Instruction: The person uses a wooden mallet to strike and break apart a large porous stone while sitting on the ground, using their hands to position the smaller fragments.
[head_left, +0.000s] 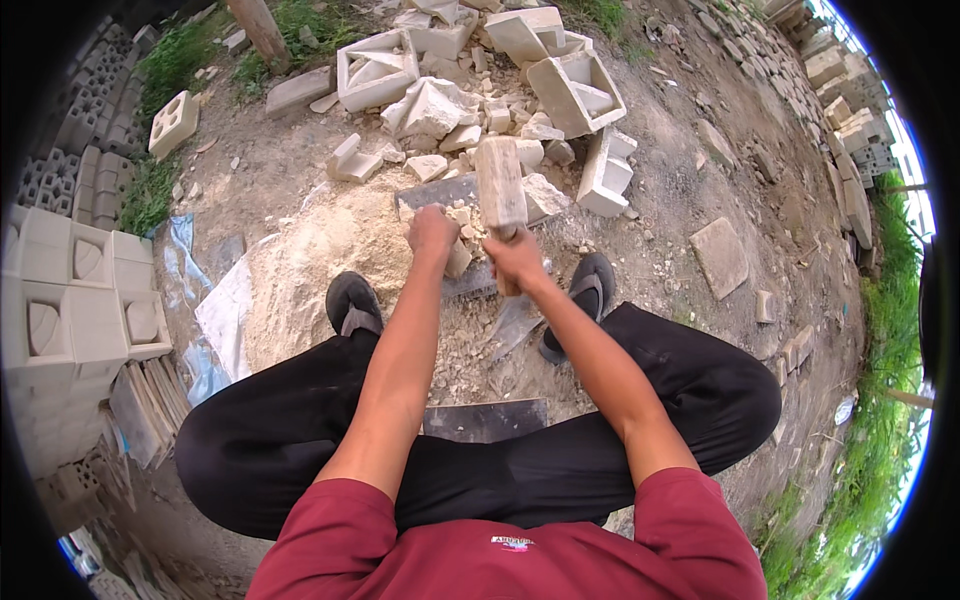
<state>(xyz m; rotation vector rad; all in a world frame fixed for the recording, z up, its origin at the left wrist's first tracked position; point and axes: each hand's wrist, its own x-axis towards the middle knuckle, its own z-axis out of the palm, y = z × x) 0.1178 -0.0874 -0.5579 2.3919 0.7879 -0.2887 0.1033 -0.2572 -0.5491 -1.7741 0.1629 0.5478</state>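
Observation:
My right hand (pixel 517 258) is closed round the handle of a wooden mallet (pixel 501 185). The mallet's thick, pale, block-like head points away from me. To its left, my left hand (pixel 432 232) is curled down among pale stone chunks (pixel 458 262), touching the heap; whatever its fingers hold is hidden. A dark flat slab (pixel 450 190) lies just beyond that hand. Under and between the hands are more broken pieces. A mound of cream-coloured crushed stone (pixel 325 260) spreads to the left of my left hand.
Broken pale blocks (pixel 430 107) are piled ahead, with hollow moulded blocks (pixel 575 92) at their right. Stacked pale blocks (pixel 88 285) stand at the left. A dark board (pixel 486 420) lies between my legs. A flat stone (pixel 719 257) rests on the dirt at right.

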